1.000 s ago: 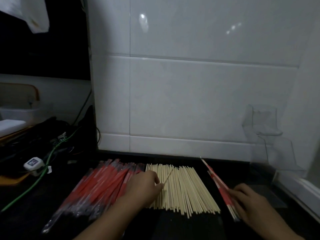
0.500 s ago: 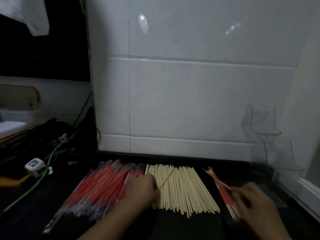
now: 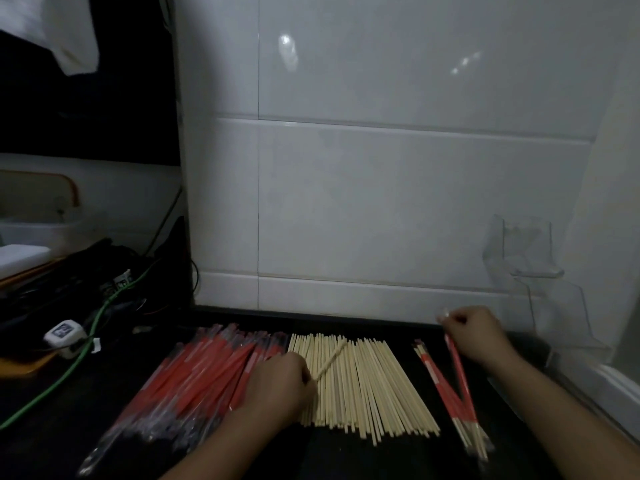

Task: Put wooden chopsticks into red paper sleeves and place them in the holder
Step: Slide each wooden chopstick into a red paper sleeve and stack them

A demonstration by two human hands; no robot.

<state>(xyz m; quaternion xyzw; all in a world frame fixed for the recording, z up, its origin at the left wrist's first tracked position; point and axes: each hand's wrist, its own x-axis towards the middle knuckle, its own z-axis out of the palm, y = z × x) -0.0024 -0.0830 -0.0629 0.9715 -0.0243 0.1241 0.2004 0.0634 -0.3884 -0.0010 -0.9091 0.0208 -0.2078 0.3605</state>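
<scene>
Dim, grainy pic w/ glare on tiles, edges warped.

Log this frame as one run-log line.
left hand: pinches one bare chopstick over loose pile | right hand: grips sleeved pair | clear holder: looks empty

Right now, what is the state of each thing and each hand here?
Left hand: pinches one bare chopstick.
Right hand: holds a sleeved pair, far end raised.
Bare chopsticks: lying flat.
Red sleeves: piled flat.
Clear holder: looks empty.
</scene>
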